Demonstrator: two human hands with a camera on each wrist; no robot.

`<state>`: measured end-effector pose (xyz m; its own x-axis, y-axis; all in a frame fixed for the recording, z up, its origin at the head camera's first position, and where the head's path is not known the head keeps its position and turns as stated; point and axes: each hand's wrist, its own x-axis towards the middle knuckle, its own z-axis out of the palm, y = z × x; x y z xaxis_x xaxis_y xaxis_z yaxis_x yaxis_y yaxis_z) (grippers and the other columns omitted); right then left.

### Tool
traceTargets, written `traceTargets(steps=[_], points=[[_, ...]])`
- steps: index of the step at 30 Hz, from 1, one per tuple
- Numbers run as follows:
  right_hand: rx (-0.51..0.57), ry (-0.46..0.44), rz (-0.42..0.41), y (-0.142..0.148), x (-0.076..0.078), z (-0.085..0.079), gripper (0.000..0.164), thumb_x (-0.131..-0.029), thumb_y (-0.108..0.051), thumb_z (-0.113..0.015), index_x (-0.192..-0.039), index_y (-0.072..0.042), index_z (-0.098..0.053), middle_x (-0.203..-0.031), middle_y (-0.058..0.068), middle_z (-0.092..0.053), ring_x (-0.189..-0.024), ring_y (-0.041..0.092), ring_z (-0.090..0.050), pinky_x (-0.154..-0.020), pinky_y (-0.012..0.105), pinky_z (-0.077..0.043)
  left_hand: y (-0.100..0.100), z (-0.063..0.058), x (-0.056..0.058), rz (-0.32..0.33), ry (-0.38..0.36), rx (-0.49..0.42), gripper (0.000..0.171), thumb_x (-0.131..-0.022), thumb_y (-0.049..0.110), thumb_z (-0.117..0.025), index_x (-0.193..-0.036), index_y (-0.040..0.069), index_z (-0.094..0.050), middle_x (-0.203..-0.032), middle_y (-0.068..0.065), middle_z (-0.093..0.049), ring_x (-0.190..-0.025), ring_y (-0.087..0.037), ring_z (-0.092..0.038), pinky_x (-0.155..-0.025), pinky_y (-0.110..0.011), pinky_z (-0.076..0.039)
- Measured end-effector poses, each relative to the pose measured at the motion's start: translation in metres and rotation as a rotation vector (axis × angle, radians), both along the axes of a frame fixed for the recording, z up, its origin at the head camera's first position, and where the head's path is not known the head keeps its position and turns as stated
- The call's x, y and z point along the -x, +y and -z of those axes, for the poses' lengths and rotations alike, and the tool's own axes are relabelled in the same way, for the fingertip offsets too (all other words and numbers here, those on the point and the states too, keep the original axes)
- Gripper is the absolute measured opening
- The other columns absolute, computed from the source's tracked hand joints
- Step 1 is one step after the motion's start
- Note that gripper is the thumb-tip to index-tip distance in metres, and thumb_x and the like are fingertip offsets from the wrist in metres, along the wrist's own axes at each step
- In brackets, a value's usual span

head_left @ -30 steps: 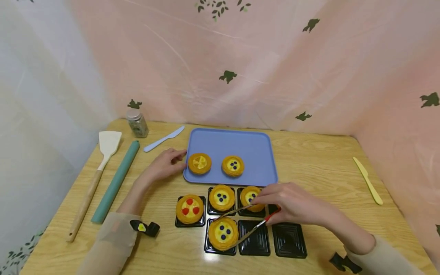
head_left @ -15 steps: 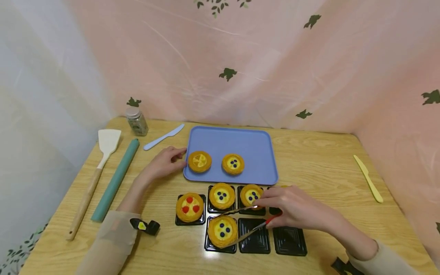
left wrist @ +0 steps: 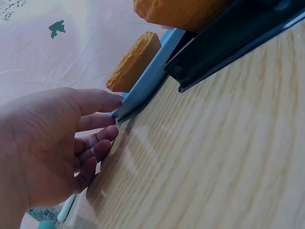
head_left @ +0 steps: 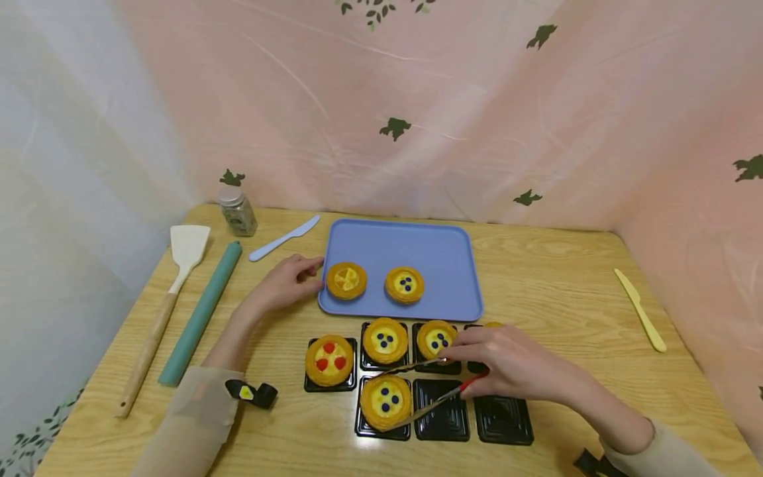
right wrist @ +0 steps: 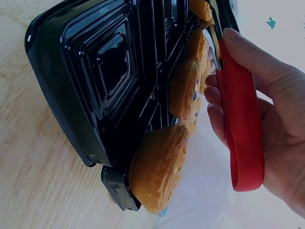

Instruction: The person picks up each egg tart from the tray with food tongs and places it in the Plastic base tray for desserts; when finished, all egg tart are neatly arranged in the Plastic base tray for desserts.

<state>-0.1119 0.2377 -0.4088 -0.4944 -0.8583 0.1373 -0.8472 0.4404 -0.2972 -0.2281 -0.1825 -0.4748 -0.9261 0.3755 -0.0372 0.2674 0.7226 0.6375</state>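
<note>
My right hand (head_left: 507,361) grips red-handled tongs (right wrist: 245,119). The tongs' two arms reach left, either side of a blueberry-topped tart (head_left: 386,403) in the front-left black tray. My left hand (head_left: 289,283) has its fingertips at the left rim of the blue tray (head_left: 417,238); its fingers are loosely bent. On that tray lie a fruit-slice tart (head_left: 346,281) and another blueberry tart (head_left: 404,285). Two more blueberry tarts, one at the back left (head_left: 385,340) and one at the back middle (head_left: 434,338), fill black trays. A tart (right wrist: 159,167) in the back-right tray is mostly hidden by my right hand in the head view.
A red-topped tart (head_left: 330,360) sits in its own black tray to the left. Bare black trays (head_left: 441,411) stand front middle and front right. Spatula (head_left: 189,245), teal rolling pin (head_left: 203,315), jar (head_left: 238,215) and blue knife (head_left: 285,240) lie left; a yellow knife (head_left: 640,311) right.
My right hand and the tongs have shifted slightly right and down, showing more of the back-right tart. The left hand stays at the blue tray's edge.
</note>
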Motion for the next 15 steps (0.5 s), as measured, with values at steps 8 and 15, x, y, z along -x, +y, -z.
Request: traceTargets(steps=[8,15], points=[[0.009,0.024,-0.010,0.0000,0.0003,0.0008,0.054,-0.078,-0.039,-0.088,-0.126,-0.019,-0.074,-0.109,-0.006,-0.071,-0.077,0.003,-0.062,-0.064,0.014,-0.046,0.0001,-0.0004,-0.0006,-0.006,0.000,-0.003,0.060,-0.097,0.025,-0.067,-0.150,0.003,-0.052,-0.114,-0.016,-0.061,-0.105,-0.028,-0.057,-0.094,-0.043,-0.046],[-0.001,0.007,-0.005,-0.0013,-0.0001,-0.0001,0.054,-0.078,-0.039,-0.088,-0.126,-0.020,-0.074,-0.110,-0.006,-0.071,-0.077,0.003,-0.061,-0.064,0.014,-0.046,0.0009,-0.0009,-0.0007,-0.010,-0.005,0.004,0.060,-0.097,0.027,-0.066,-0.150,0.004,-0.052,-0.114,-0.016,-0.061,-0.105,-0.028,-0.056,-0.094,-0.043,-0.046]])
